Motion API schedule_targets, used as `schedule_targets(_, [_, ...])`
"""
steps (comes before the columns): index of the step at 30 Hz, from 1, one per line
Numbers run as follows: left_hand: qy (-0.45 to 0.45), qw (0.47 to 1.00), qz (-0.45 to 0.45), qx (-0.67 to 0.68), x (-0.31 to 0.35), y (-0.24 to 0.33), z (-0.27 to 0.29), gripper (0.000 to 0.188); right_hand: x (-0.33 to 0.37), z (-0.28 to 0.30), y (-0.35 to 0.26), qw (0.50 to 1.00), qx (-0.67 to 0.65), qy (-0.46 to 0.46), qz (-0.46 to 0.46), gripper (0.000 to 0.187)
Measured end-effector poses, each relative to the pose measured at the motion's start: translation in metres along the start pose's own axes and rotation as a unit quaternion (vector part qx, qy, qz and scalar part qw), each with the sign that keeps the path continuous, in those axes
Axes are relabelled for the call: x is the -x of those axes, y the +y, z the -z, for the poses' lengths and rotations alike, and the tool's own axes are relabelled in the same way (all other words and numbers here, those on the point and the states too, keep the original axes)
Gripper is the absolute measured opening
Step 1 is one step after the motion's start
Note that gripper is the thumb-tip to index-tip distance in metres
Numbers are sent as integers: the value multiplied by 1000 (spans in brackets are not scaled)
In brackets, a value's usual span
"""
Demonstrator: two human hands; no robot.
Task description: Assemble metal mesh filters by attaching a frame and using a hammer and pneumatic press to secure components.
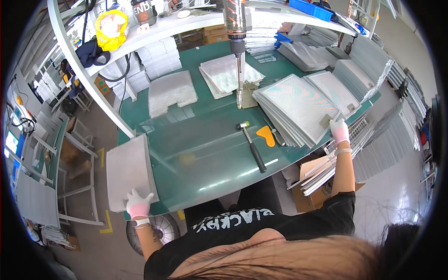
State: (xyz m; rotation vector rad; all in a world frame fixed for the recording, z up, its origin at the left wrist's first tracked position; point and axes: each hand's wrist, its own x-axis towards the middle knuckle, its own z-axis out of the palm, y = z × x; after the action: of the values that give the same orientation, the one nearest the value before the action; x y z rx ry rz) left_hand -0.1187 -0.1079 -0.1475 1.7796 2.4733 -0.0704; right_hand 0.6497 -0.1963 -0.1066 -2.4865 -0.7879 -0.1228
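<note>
My left hand (138, 204), in a pale glove, lies with its fingers spread on the near edge of a stack of flat grey sheets (128, 168) at the table's left edge. At the right, my gloved right hand (339, 131) is closed at the near corner of a framed mesh panel (298, 105), the top one of a fanned stack. Its fingertips are partly hidden. A small square plate (325, 121) lies on that panel close to the hand. Left of the stack are a mallet (253, 148) with a black handle and a yellow scraper (266, 136).
An electric screwdriver (237, 51) hangs over the green table (186, 154). More mesh sheets (172, 92) and a pile of panels (228, 77) lie toward the back. A white shelf (186, 25) spans the far side. Thin panels (322, 173) stick out below the right edge.
</note>
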Motion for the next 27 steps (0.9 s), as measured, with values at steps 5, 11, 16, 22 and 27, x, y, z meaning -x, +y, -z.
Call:
schedule_targets(5, [40, 950, -48, 307, -19, -70, 87, 68, 65, 41, -64, 996, 26, 38, 74, 53])
schedule_targets(11, [83, 760, -285, 578, 52, -48, 145, 67, 170, 11, -148, 913, -192, 7, 359, 36])
schedule_targets(16, [37, 888, -371, 268, 60, 108, 73, 51, 243, -75, -228, 812, -323, -87, 479, 44])
schedule_targets(22, [-159, 858, -478, 100, 16, 198, 24, 57, 260, -187, -265, 804, -39, -243, 541, 48])
schedule_targets(27, [77, 913, -387, 105, -162, 236, 13, 47, 255, -182, -269, 804, -34, -225, 549, 51])
